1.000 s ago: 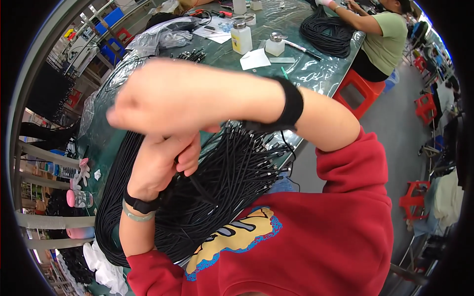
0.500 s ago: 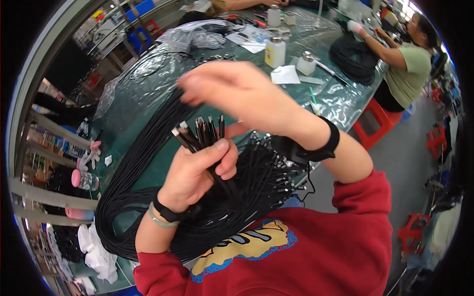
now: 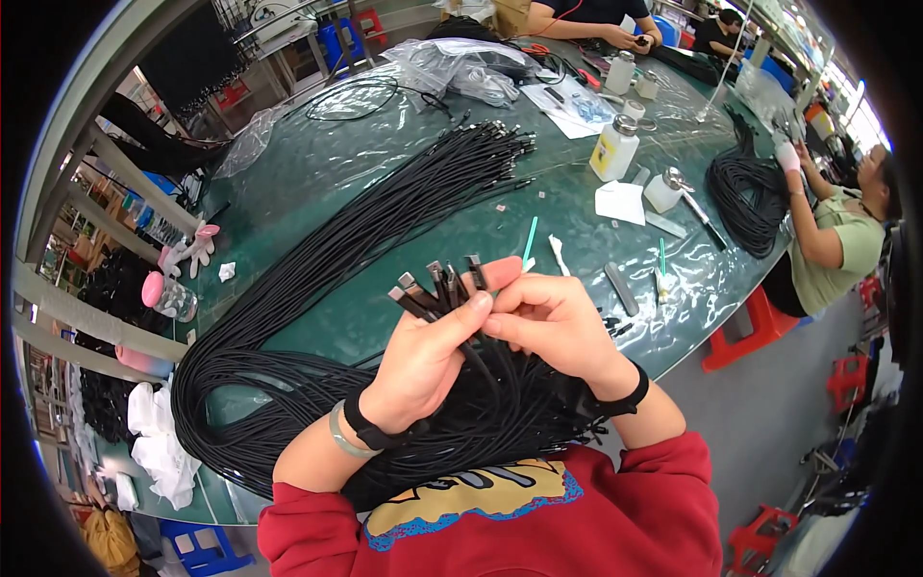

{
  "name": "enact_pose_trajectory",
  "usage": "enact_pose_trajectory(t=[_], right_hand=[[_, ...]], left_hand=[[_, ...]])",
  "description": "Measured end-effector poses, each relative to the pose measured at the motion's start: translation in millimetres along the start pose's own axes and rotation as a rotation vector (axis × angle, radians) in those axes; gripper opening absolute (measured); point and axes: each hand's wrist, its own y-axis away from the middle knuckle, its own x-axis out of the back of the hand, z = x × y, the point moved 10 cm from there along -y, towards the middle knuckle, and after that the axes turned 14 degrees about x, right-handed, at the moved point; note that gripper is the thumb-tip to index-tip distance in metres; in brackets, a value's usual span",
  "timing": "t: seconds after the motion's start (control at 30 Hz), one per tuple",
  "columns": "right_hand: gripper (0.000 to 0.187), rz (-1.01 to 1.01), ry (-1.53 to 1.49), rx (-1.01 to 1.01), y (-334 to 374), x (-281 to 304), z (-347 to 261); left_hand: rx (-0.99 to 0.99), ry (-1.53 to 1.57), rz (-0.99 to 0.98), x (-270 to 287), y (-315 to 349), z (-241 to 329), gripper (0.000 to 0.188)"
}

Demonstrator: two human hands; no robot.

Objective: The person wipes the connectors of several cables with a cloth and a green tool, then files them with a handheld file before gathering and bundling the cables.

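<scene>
While the left hand (image 3: 423, 361)'s clamped on a cable bunch (image 3: 441, 288), can't tell if the right hand (image 3: 556, 322) grips any; cable pile (image 3: 356, 226) at 10 o'clock seems sorted, bunch unfinished.

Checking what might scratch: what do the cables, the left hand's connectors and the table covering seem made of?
Cables: probably plastic or rubber jackets, black, bending smoothly with soft sheen. Connectors in the left hand: silvery tips suggest metal; dull, dark bodies look like plastic. Table covering: likely plastic sheet, glossy with rippled highlights.

Green table (image 3: 298, 159), black cable bundle (image 3: 365, 216), white bottle (image 3: 613, 152), clear plastic bags (image 3: 423, 65)
</scene>
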Motion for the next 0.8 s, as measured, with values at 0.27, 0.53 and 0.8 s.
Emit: enact_pose_trajectory(t=[0.27, 0.53, 0.8], right_hand=[[0.008, -0.004, -0.393, -0.099, 5, -13, 25], [0.008, -0.041, -0.411, -0.16, 6, -23, 33], [0.01, -0.019, -0.44, -0.205, 9, -25, 44]], left_hand=[[0.003, 0.169, 0.207, 45, -2, 0, 0.028], [0.148, -0.078, 0.289, 39, 2, -8, 0.028], [0.183, -0.054, 0.352, 49, -4, -12, 0.023]])
